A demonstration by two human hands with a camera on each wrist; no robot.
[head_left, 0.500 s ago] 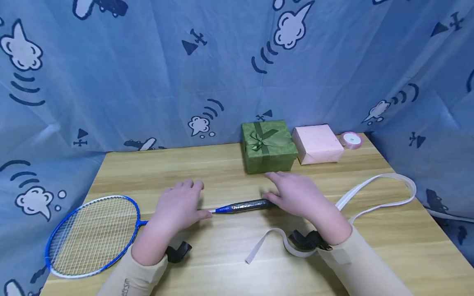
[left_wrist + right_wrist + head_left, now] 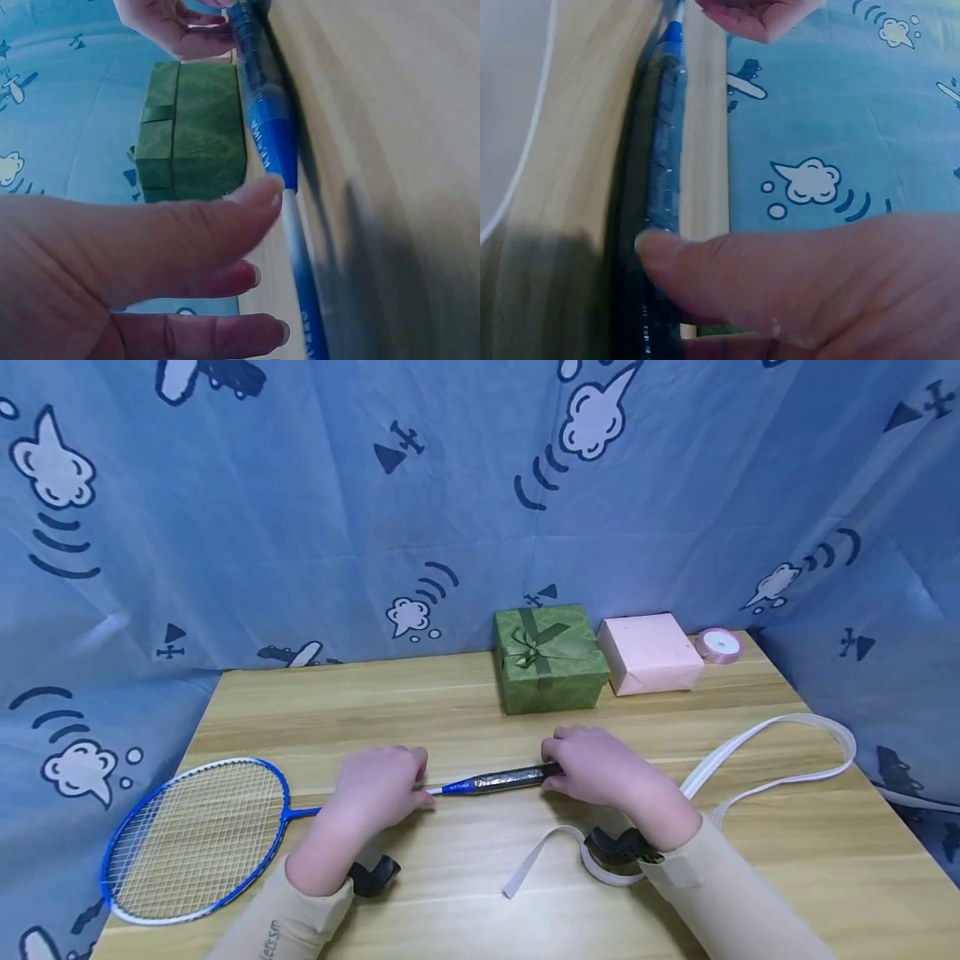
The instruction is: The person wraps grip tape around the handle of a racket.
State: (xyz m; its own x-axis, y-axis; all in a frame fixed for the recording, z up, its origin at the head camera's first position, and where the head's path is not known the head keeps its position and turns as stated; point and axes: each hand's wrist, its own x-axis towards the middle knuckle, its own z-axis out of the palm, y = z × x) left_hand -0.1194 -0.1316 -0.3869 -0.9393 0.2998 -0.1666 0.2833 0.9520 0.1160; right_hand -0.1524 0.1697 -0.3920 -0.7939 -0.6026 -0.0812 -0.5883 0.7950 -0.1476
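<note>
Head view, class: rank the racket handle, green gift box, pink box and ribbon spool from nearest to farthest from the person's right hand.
1. Racket handle: the right hand touches its end.
2. Green gift box: just behind the hand.
3. Pink box: behind, further right.
4. Ribbon spool: far right, at the table's back edge.

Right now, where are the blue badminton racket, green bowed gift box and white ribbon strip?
blue badminton racket (image 2: 197,835), head view, strings.
green bowed gift box (image 2: 551,658), head view, lid.
white ribbon strip (image 2: 780,781), head view, loop.
</note>
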